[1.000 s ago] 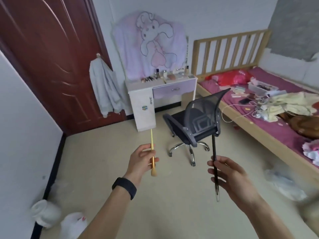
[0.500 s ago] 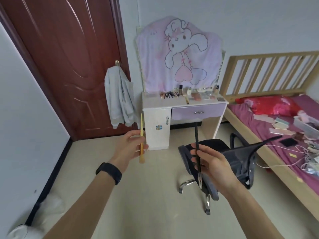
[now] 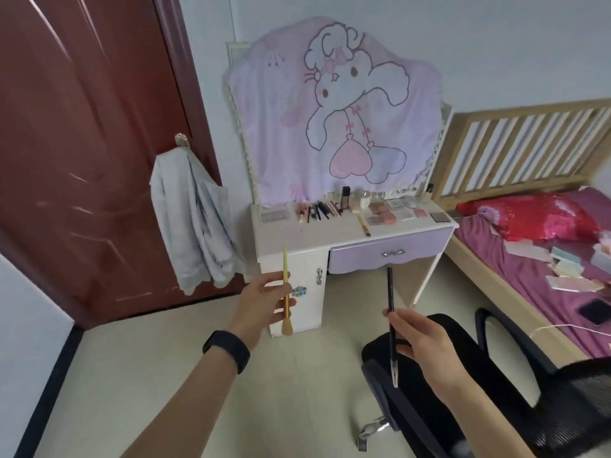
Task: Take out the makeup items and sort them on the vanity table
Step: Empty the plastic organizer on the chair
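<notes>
Left grip (image 3: 264, 300) pinches gold brush (image 3: 285, 289), right grip (image 3: 426, 345) black applicator (image 3: 391, 309); lay each by matching items at worktop (image 3: 297, 234) rear.

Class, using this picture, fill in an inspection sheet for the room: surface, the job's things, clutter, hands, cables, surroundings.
Surface: vanity table top carries a row of pencils and tubes, palettes and one tan brush lying flat.
Job's things: yellow brush and black brush, both held roughly upright in front of the table, not yet on it.
Clutter: boxes and cards and a phone on the bed.
Hands: left hand grips the yellow brush, bristles down; right hand holds the black brush in its fingers.
Cables: white cable at the bed's edge.
Surroundings: office chair, garment hanging on the door, cartoon cloth behind the table.
</notes>
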Demonstrator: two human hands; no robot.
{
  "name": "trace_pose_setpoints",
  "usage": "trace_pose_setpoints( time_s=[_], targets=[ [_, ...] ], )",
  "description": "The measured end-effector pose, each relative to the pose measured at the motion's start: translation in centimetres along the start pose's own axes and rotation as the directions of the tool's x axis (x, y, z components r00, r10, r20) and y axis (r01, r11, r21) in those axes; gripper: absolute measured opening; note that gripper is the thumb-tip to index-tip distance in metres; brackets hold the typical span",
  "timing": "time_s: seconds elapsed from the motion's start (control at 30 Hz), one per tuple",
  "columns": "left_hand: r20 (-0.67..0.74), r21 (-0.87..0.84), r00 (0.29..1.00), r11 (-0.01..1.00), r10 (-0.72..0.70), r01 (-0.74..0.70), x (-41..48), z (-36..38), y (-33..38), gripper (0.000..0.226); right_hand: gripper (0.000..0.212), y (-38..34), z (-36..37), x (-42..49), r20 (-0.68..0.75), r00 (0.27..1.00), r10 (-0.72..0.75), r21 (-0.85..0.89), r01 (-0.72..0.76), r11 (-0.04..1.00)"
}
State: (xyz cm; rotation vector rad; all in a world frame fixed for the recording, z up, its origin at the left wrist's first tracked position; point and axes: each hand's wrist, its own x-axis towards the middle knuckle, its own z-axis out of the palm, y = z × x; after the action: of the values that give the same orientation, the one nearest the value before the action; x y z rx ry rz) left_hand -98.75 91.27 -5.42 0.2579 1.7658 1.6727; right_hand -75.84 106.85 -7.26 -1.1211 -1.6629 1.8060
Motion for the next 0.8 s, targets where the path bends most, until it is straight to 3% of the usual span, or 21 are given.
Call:
trace_pose_setpoints(
  time_s=[0.43,0.6,0.8],
  targets=[
    [0.145,0.057,0.956,0.967,-0.255,0.249,30.1,7.7,2.1,0.025,0.018,2.3,3.4,26.7,-0.18,0.937,0.3,0.176,-0.27,0.947],
    [0.138,0.101,0.931,0.94,-0.337,0.326,39.4,10.9,2.8,0.025,0.018,1.4,3.0,37.3,-0.237,0.913,0.332,0.13,-0.309,0.942],
    [0.163,0.168,0.885,0.896,-0.436,0.41,49.3,14.6,1.8,0.03,0.024,1.9,1.9,49.9,-0.273,0.902,0.335,-0.107,-0.375,0.921]
  ],
)
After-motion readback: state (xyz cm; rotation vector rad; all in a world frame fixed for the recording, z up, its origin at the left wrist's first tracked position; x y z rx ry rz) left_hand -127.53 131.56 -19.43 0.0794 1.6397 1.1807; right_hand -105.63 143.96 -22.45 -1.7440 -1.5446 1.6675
